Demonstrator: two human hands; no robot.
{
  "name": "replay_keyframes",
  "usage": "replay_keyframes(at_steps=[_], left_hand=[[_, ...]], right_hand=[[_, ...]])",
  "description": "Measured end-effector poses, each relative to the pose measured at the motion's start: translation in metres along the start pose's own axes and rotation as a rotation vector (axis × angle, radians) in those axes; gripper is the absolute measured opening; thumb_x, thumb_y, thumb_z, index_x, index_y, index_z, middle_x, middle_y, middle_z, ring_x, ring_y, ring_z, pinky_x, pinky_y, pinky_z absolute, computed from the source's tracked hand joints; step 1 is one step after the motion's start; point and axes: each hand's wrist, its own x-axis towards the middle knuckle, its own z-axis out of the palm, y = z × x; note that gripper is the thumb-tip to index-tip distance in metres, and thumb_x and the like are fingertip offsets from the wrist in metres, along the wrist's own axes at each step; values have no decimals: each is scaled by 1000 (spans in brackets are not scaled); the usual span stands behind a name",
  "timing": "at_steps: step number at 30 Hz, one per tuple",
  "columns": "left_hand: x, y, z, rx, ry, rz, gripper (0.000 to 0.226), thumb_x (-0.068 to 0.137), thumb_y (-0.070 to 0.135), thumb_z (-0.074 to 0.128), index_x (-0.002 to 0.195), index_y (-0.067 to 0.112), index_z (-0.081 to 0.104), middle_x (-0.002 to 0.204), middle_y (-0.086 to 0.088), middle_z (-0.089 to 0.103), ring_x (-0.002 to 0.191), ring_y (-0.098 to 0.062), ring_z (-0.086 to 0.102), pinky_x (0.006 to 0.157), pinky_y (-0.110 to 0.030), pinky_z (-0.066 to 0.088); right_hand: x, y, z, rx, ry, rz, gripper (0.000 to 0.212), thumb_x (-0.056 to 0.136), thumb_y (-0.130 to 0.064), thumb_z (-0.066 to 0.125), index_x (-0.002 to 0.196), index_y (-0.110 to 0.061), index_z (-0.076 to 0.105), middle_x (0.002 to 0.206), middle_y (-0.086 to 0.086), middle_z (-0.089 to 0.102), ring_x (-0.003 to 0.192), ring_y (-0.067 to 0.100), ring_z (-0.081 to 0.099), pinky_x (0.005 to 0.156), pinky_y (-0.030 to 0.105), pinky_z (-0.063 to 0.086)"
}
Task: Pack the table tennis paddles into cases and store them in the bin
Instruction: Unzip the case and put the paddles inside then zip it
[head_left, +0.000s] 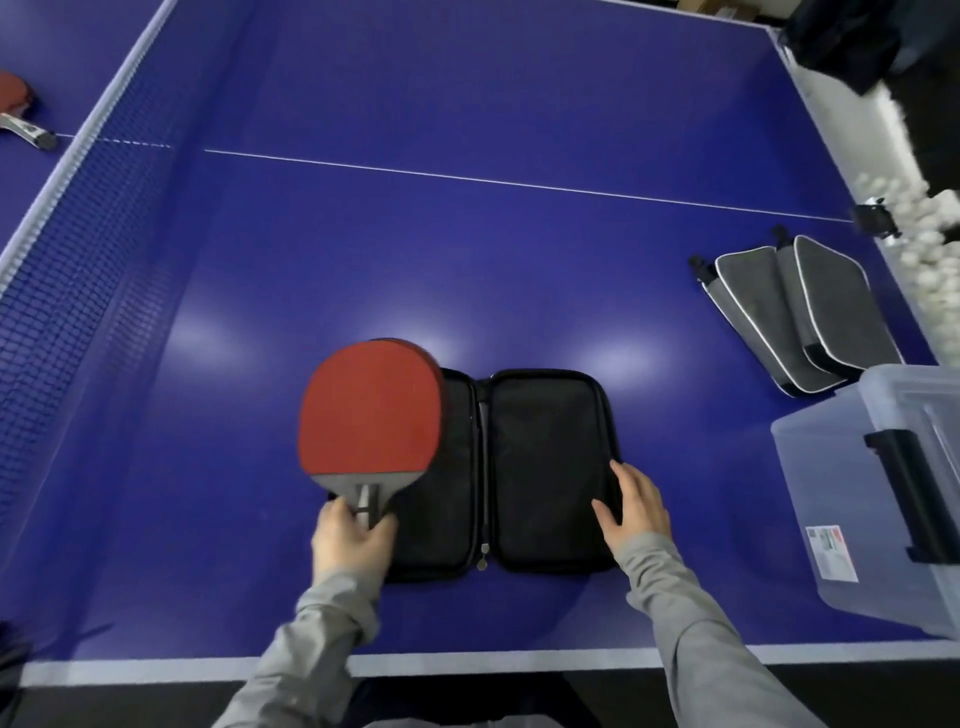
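A black paddle case (545, 467) lies unzipped and spread flat on the blue table, near the front edge. My left hand (350, 540) grips the handle of a red-faced paddle (371, 410), holding it over the case's left half, blade pointing away from me. My right hand (636, 509) rests on the lower right edge of the case's right half, fingers spread and straight. A clear plastic bin (831, 509) with a black latch stands at the table's right front corner.
Two grey zipped cases (795, 312) lean together at the right, behind the bin. Another red paddle (15, 104) lies beyond the net (67, 249) at far left. Several white balls (930, 244) sit past the table's right edge.
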Motion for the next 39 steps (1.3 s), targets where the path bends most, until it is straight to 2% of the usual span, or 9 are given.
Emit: replay_keyframes(at_steps=[3,7,12,16,23,28,32,36,39], left_hand=[[-26,31,48,6,-107,54,28,77,16,68,96,-2,58,101,-19,59,97,-35,57,84,-34,42],[-51,58,98,33,-186,48,28,80,17,63,98,-3,55,108,-16,52,102,-32,52,81,-28,35],[-71,71,143,53,-205,-21,32,80,17,62,104,-3,54,114,-14,51,106,-31,52,83,-28,37],[-79,76,170,91,-196,-64,33,80,16,61,105,-4,53,116,-15,50,107,-33,53,89,-34,40],[-78,88,195,55,-133,-83,34,80,17,62,104,-5,52,116,-15,49,105,-33,53,86,-34,40],[-74,85,200,112,-103,-70,35,80,21,62,104,-3,51,116,-14,48,102,-33,54,77,-31,37],[-73,82,202,210,-108,-14,48,82,34,63,111,-1,48,120,-13,46,110,-30,51,87,-32,42],[-75,78,203,294,-74,50,61,80,48,63,113,-1,48,119,-12,45,114,-27,47,94,-31,39],[-76,74,198,332,-61,97,64,81,55,59,113,0,52,117,-12,47,114,-26,47,95,-32,39]], right_hand=[[1,10,-4,7,-20,-19,61,88,-27,58,142,-17,33,149,4,32,139,21,26,106,41,31],[4,21,-4,15,-41,-58,62,88,-28,58,142,-17,31,149,4,31,139,22,26,107,39,31],[6,28,0,29,-61,-91,62,88,-28,57,143,-19,30,149,3,30,139,19,25,106,36,32],[11,37,3,55,-82,-101,62,89,-26,56,144,-19,28,150,2,29,140,19,24,106,35,32],[14,47,4,6,-122,-144,65,88,-22,57,145,-19,25,151,2,27,141,18,21,107,34,31],[14,50,5,-23,-127,-171,66,87,-20,58,145,-18,26,152,2,26,142,18,20,107,33,31],[15,49,5,-35,-131,-167,66,87,-21,58,145,-19,25,152,2,25,142,18,19,108,35,31],[14,49,5,-36,-130,-167,66,87,-21,57,145,-19,25,152,2,25,142,19,19,109,35,31],[14,48,4,-44,-129,-162,66,87,-21,57,145,-20,25,152,2,25,142,18,19,109,35,31]])
